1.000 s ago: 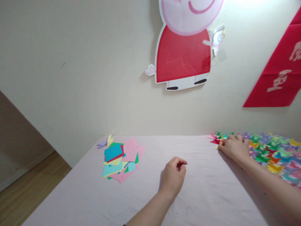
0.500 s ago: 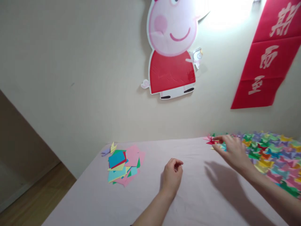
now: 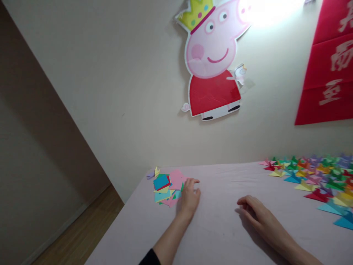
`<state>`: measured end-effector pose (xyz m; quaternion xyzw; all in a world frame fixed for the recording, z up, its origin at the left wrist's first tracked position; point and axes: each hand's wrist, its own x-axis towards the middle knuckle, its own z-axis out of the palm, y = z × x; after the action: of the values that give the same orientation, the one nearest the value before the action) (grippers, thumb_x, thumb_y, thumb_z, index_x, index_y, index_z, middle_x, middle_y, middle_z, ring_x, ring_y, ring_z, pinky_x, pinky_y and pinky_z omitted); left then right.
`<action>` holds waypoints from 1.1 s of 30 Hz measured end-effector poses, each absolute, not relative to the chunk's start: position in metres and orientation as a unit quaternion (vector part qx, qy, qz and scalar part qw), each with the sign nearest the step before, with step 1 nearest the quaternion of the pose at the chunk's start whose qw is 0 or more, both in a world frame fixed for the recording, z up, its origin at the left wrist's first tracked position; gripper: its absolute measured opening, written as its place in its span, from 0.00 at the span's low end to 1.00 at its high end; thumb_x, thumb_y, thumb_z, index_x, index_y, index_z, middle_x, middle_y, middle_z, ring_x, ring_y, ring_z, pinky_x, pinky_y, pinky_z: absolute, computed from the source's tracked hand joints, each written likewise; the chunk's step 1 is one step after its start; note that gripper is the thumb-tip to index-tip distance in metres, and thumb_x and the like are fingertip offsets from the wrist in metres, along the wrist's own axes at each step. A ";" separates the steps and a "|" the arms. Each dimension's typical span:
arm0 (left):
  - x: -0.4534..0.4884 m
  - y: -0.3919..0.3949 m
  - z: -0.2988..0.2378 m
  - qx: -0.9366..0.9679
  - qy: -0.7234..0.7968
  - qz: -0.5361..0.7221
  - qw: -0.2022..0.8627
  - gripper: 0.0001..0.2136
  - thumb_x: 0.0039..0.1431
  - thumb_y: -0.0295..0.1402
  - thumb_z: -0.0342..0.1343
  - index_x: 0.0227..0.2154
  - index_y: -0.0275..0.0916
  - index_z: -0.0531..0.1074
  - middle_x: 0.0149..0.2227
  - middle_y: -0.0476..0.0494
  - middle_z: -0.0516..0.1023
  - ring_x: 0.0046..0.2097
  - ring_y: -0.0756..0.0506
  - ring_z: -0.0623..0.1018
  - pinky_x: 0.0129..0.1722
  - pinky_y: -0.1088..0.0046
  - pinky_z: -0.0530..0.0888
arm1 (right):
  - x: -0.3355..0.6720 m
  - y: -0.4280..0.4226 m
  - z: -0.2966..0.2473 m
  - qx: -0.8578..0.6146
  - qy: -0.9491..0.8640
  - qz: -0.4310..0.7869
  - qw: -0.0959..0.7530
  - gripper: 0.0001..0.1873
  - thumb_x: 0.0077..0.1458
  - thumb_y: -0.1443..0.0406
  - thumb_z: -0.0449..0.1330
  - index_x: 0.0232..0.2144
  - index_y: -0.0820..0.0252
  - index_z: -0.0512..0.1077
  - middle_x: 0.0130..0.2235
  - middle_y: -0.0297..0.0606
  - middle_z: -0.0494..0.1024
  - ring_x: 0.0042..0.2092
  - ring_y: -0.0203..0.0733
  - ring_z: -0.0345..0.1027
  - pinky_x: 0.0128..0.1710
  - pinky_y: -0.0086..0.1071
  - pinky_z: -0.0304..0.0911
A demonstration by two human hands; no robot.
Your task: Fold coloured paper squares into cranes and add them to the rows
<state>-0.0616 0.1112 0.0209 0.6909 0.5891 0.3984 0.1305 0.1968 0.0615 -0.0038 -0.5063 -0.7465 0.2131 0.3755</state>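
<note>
My left hand (image 3: 189, 195) reaches to the right edge of a loose pile of coloured paper squares (image 3: 166, 186) on the pink tablecloth (image 3: 220, 235); its fingers are loosely curled and touch the pile, and I cannot make out a sheet in them. Near the middle of the table my right hand (image 3: 255, 212) lies on the cloth, fingers stretched forward and low, holding nothing. Many folded paper cranes (image 3: 311, 176) in several colours cover the right side of the table.
Two small folded pieces, yellow and purple (image 3: 153, 173), lie just behind the paper pile. The table stands against a cream wall with a cartoon pig cut-out (image 3: 213, 62) and a red banner (image 3: 329, 66). A wooden floor (image 3: 79, 235) shows at the left.
My right hand has come away from the folded cranes back to the middle of the table. My left hand has moved left to the paper pile. The camera has swung left.
</note>
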 end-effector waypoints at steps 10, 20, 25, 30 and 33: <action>-0.214 0.105 0.019 0.609 0.720 0.329 0.053 0.15 0.58 0.33 0.52 0.48 0.39 0.68 0.55 0.35 0.71 0.60 0.34 0.68 0.60 0.51 0.62 | 0.190 0.055 0.013 -0.512 -0.754 0.186 0.367 0.09 0.51 0.72 0.52 0.34 0.56 0.67 0.34 0.37 0.73 0.37 0.42 0.68 0.39 0.34 0.64; -0.223 0.095 0.005 0.645 0.694 0.318 -0.001 0.16 0.62 0.33 0.49 0.51 0.39 0.69 0.57 0.38 0.72 0.59 0.41 0.70 0.59 0.60 0.66 | 0.192 0.052 0.013 -0.494 -0.764 0.200 0.363 0.05 0.57 0.65 0.52 0.31 0.56 0.68 0.33 0.39 0.74 0.36 0.45 0.68 0.38 0.38 0.64; -0.222 0.090 0.007 0.672 0.662 0.332 -0.011 0.16 0.59 0.27 0.50 0.50 0.41 0.71 0.52 0.42 0.74 0.56 0.44 0.72 0.58 0.63 0.67 | 0.192 0.054 0.009 -0.493 -0.768 0.200 0.355 0.07 0.58 0.62 0.52 0.31 0.54 0.69 0.32 0.38 0.75 0.34 0.45 0.69 0.36 0.38 0.65; -0.215 0.084 0.007 0.700 0.638 0.321 0.013 0.18 0.52 0.31 0.59 0.47 0.43 0.74 0.51 0.44 0.74 0.54 0.41 0.72 0.56 0.61 0.69 | 0.192 0.056 0.005 -0.490 -0.775 0.196 0.349 0.08 0.58 0.62 0.52 0.31 0.54 0.69 0.32 0.38 0.75 0.34 0.45 0.70 0.36 0.38 0.66; -0.214 0.083 0.005 0.702 0.637 0.318 0.028 0.16 0.52 0.34 0.61 0.45 0.43 0.75 0.50 0.44 0.73 0.52 0.41 0.73 0.54 0.60 0.70 | 0.193 0.057 0.004 -0.488 -0.777 0.199 0.343 0.07 0.58 0.62 0.52 0.32 0.54 0.69 0.33 0.38 0.75 0.35 0.45 0.69 0.37 0.38 0.66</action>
<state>-0.2144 0.0832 0.0053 0.7018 0.6366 0.3184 0.0282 0.1927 0.0572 0.0044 -0.4884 -0.7772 0.1989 0.3433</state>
